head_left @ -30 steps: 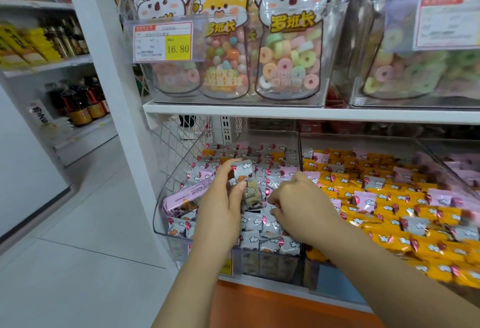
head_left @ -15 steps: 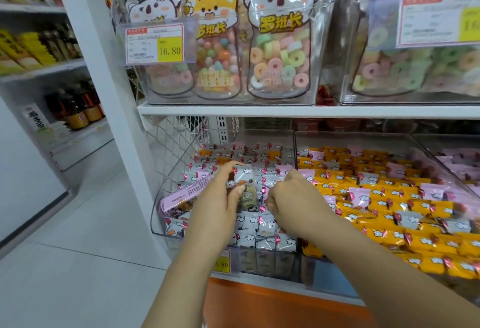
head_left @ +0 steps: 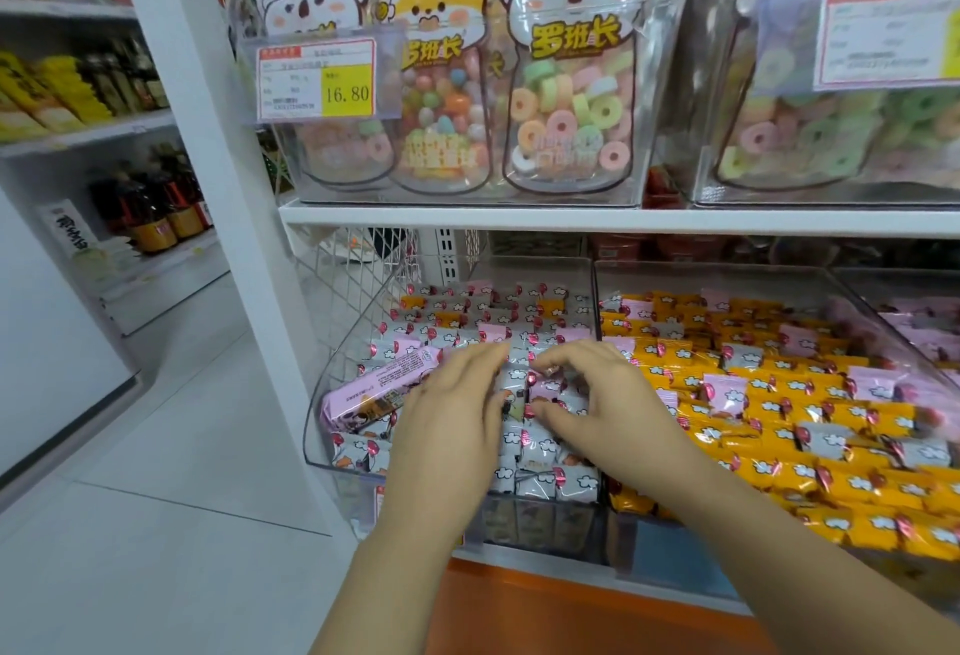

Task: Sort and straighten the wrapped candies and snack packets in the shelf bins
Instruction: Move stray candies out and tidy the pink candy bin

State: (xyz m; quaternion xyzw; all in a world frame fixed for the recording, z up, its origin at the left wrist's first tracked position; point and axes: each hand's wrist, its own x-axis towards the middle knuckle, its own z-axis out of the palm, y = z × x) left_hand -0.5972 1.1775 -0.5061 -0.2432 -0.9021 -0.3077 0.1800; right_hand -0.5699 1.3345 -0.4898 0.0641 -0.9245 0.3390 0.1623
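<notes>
A clear left bin (head_left: 315, 426) on the lower shelf holds white cloud-print wrapped candies (head_left: 535, 485), with some pink and orange ones mixed in. A long pink snack packet (head_left: 374, 387) lies slanted along its left side. My left hand (head_left: 452, 426) rests flat on the candies with straight fingers, just right of that packet. My right hand (head_left: 602, 405) arches over the bin's middle, thumb and forefinger curled round a pink wrapped candy (head_left: 548, 387). The neighbouring bin (head_left: 727, 275) holds orange wrapped candies (head_left: 779, 467) with stray pink and white ones.
The white shelf board (head_left: 623, 220) above carries clear bins of animal-print bags of ring candies (head_left: 571, 98) and a price tag (head_left: 317, 80). A white upright post (head_left: 223, 187) stands left of the bins. Bottles (head_left: 150, 213) fill a shelf at far left, over tiled floor (head_left: 156, 524).
My left hand has let go of the white candy it pinched and now lies flat. My right hand has opened from a fist into an arch round a pink candy.
</notes>
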